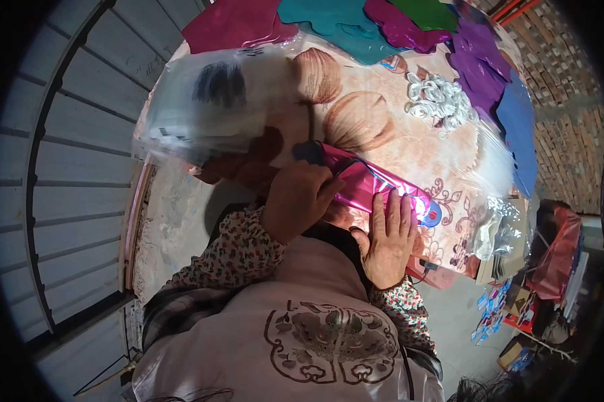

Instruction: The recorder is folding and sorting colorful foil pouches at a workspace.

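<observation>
A shiny magenta folded sheet [355, 195] lies slantwise on the flower-patterned tablecloth [375, 157] close in front of me. Under or along it runs a blue piece [433, 214] with a rounded end and a red spot, showing past its right end. A dark blue rounded piece [309, 153] pokes out at the sheet's upper left. My left hand [300, 197] is closed at the sheet's left part, its fingertips by a dark edge; what they pinch is hidden. My right hand [389, 241] lies flat with fingers stretched over the sheet's right part, thumb apart.
Clear plastic bags [208, 100] are piled at the table's left. White rings or loops [442, 100] lie in a heap at the right. Teal [342, 30], maroon [238, 25] and purple [476, 63] shiny sheets line the far edge. Boxes [506, 248] stand at the right corner.
</observation>
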Available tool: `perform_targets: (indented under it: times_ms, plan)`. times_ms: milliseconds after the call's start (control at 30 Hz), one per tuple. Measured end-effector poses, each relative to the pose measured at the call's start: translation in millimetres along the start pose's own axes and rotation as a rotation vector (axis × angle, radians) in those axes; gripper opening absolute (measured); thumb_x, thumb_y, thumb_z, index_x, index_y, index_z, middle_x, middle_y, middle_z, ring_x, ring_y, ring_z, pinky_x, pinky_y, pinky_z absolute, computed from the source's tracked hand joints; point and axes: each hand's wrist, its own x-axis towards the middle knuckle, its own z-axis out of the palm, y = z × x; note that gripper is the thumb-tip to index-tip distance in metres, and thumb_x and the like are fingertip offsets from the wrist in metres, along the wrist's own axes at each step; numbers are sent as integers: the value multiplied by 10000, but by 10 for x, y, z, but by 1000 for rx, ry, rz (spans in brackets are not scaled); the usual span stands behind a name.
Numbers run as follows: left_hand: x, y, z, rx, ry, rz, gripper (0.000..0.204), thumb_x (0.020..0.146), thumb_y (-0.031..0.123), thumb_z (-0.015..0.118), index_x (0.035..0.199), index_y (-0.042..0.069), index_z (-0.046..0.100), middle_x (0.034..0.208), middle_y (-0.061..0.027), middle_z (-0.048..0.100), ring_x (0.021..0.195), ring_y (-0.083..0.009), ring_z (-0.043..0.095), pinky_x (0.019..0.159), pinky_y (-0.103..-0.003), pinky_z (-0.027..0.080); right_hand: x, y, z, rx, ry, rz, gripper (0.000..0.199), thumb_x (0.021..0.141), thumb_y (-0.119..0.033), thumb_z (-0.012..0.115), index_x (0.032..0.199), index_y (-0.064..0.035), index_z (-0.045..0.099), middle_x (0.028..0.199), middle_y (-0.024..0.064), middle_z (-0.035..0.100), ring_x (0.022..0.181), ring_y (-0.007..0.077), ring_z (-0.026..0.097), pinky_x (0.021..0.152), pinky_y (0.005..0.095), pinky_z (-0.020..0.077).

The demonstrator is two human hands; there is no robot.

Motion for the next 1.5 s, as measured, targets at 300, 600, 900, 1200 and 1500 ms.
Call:
perform_targets:
  times_ms: [300, 600, 900, 1200, 1500]
  plan:
    - [1, 40, 92, 314, 79, 105, 171, 809, 192, 592, 684, 94, 528, 669, -63, 523, 697, -237, 532, 660, -379, 411, 0, -24, -16, 3, -14, 26, 665, 853, -448, 520, 1358, -40, 377, 1413, 192, 322, 1307, 390, 268, 1049, 511, 219]
    - [17, 46, 159, 457, -2, 120, 135, 809, 182, 551, 695, 122, 511, 699, -47, 521, 723, -216, 534, 691, -363, 411, 121, -232, -103, 283, -76, -50, 796, 718, -389, 654, 1327, 39, 372, 1384, 221, 343, 1298, 381, 293, 1060, 488, 238]
    - [70, 61, 154, 359, 25, 148, 174, 819, 172, 585, 699, 74, 507, 691, -91, 517, 704, -283, 535, 667, -400, 416, 184, -297, 62, 279, -46, -47, 890, 698, -421, 646, 1332, 100, 302, 1395, 271, 291, 1324, 384, 257, 1085, 475, 203]
    - [65, 97, 104, 384, -25, 113, 166, 804, 172, 611, 709, 72, 520, 707, -88, 529, 720, -278, 539, 700, -401, 419, -84, 168, -26, 34, -25, 103, 921, 786, -563, 519, 1357, 105, 245, 1419, 272, 250, 1330, 391, 239, 1081, 471, 195]
    - [487, 80, -2, 292, -45, 316, 306, 696, 265, 717, 843, 50, 555, 779, -90, 583, 845, -267, 575, 756, -396, 447, -169, 255, -46, 34, 14, 108, 911, 796, -563, 507, 1371, 88, 230, 1423, 270, 244, 1326, 390, 248, 1076, 472, 208]
